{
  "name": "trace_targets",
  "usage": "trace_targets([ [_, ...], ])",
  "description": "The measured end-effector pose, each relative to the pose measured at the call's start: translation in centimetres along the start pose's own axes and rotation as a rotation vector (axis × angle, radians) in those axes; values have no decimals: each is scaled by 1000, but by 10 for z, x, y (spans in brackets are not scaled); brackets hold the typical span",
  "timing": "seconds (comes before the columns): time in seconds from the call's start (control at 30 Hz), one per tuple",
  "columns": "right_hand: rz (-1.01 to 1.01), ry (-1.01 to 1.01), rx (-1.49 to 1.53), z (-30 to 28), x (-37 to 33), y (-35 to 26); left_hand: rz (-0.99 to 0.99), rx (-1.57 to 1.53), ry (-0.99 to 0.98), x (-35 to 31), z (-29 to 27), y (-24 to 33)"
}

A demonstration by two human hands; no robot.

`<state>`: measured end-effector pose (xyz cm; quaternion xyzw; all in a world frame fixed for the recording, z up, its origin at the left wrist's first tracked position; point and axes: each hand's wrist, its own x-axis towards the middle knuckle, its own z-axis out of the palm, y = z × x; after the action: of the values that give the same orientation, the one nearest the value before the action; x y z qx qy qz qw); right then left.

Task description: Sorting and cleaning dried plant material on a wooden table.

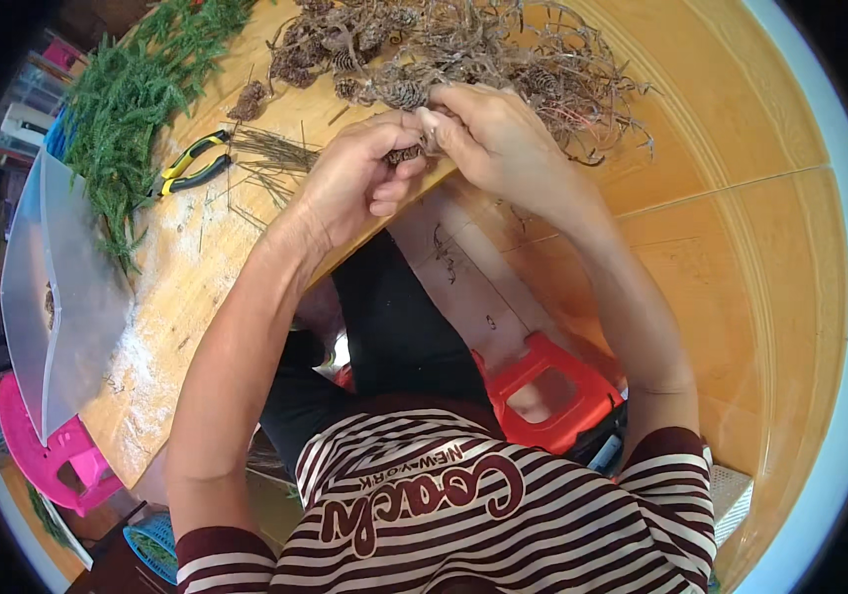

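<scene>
Over the table's near edge, my left hand is closed around a small brown pine cone, which shows between thumb and fingers. My right hand meets it from the right, thumb and forefinger pinched together at the tip of the left fingers. What that pinch holds is hidden. Just beyond both hands lies a heap of brown pine cones on tangled wiry stems. Left of my left hand are thin loose wire pieces and yellow-and-black pliers, their handles spread.
Green artificial pine branches cover the far left of the wooden table, which has white powder on it. A translucent plastic sheet or bin stands at the left edge. Below are a red stool, a pink stool and a blue basket.
</scene>
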<state>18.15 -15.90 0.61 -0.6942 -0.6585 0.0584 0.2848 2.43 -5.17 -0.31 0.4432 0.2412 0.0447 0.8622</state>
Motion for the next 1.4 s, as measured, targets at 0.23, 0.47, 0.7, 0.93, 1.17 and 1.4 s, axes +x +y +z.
trace_targets([
  [0.23, 23, 89, 58, 21, 6, 13, 152, 123, 81, 10, -5, -8],
  [0.47, -104, 123, -182, 16, 1, 10, 84, 87, 122, 17, -17, -7],
  [0.7, -223, 70, -262, 16, -2, 11, 54, 80, 78, 14, -8, 4],
  [0.93, -88, 190, 294, 9, 3, 24, 116, 173, 87, 19, -10, 1],
  [1.17, 337, -195, -3, -14, 37, 7, 121, 62, 128, 20, -9, -1],
  [1.4, 462, -249, 127, -2, 50, 5, 120, 138, 152, 27, -9, -3],
])
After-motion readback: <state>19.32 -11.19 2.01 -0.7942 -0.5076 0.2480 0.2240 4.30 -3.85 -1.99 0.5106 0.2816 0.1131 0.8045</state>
